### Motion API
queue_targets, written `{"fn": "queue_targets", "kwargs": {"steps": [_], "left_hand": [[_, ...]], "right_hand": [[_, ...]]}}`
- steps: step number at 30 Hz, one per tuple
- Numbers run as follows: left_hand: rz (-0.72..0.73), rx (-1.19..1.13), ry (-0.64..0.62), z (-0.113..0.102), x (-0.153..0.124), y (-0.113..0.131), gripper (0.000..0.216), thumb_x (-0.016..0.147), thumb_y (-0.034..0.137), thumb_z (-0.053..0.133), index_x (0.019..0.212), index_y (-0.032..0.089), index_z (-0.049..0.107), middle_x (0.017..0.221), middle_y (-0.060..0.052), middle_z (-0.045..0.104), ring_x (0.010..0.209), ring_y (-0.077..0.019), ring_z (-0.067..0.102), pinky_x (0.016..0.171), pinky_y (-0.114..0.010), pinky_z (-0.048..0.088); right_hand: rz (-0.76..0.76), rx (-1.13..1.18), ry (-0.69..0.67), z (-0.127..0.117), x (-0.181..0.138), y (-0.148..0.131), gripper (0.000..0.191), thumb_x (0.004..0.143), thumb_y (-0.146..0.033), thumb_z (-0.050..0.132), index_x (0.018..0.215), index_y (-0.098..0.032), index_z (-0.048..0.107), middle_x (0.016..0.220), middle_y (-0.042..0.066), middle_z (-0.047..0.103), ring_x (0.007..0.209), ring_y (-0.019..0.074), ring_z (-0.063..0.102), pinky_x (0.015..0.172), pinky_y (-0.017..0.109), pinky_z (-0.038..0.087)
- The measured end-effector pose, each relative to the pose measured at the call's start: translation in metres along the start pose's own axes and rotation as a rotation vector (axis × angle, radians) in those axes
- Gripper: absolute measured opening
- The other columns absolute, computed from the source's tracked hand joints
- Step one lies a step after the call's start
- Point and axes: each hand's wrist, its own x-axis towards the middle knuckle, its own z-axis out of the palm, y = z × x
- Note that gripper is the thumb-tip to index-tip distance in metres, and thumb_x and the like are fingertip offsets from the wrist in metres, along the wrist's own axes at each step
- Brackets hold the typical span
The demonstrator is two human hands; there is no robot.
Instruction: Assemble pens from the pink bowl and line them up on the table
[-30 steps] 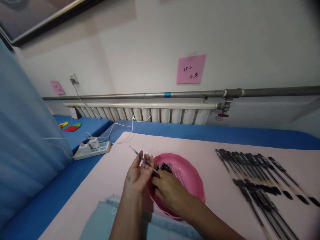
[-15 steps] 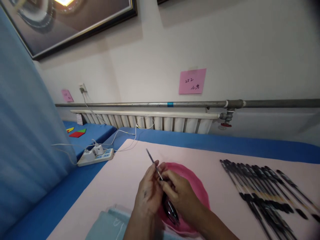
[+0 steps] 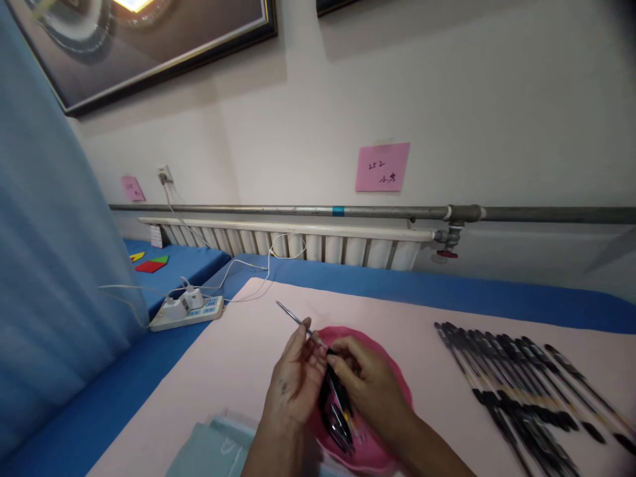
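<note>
My left hand [image 3: 294, 383] pinches a thin pen refill [image 3: 297, 319] that points up and to the left. Just to its right, my right hand [image 3: 371, 386] is curled round a black pen barrel [image 3: 336, 391], fingertips meeting the refill's lower end. Both hands hover over a pink bowl [image 3: 397, 384] holding more dark pen parts [image 3: 338, 424]. To the right, several finished black pens [image 3: 517, 374] lie in rows on the pink mat [image 3: 233, 371].
A white power strip [image 3: 185, 310] with plugs and cables lies on the blue table at left. A light teal cloth [image 3: 209, 450] sits at the near edge. A radiator [image 3: 298, 242] and pipe run along the wall. A blue curtain [image 3: 50, 265] hangs at left.
My hands rose from the bowl and came together. The right hand lifted a black barrel out and brought it to the refill in my left hand. The camera tilted up.
</note>
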Motion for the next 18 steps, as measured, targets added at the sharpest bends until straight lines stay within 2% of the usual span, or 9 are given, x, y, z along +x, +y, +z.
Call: {"fn": "queue_targets", "kwargs": {"steps": [8, 12, 18], "left_hand": [[0.041, 0.114, -0.078, -0.0024, 0.0001, -0.0043, 0.020, 0.067, 0.021, 0.074, 0.084, 0.014, 0.066, 0.068, -0.001, 0.061, 0.060, -0.0085, 0.058, 0.061, -0.019, 0.048], [0.052, 0.135, -0.081, -0.0036, -0.0016, -0.0070, 0.024, 0.068, 0.022, 0.073, 0.089, 0.014, 0.065, 0.072, -0.002, 0.065, 0.064, -0.0101, 0.061, 0.062, -0.021, 0.050], [0.100, 0.172, -0.073, -0.0019, -0.0047, -0.0091, 0.023, 0.065, 0.020, 0.075, 0.085, 0.014, 0.065, 0.072, -0.002, 0.066, 0.067, -0.0109, 0.063, 0.065, -0.022, 0.051]], "right_hand": [[-0.023, 0.050, 0.048, -0.0017, 0.0012, 0.0013, 0.010, 0.081, -0.026, 0.053, 0.081, -0.021, 0.061, 0.075, 0.000, 0.065, 0.067, 0.0148, 0.061, 0.062, 0.026, 0.049], [-0.032, 0.065, 0.065, -0.0015, 0.0000, 0.0029, 0.011, 0.082, -0.025, 0.053, 0.085, -0.021, 0.062, 0.079, 0.001, 0.066, 0.072, 0.0161, 0.062, 0.066, 0.028, 0.049], [-0.032, 0.081, 0.103, -0.0028, -0.0006, 0.0043, 0.010, 0.083, -0.026, 0.054, 0.087, -0.021, 0.062, 0.083, 0.003, 0.068, 0.075, 0.0178, 0.064, 0.068, 0.030, 0.051]]}}
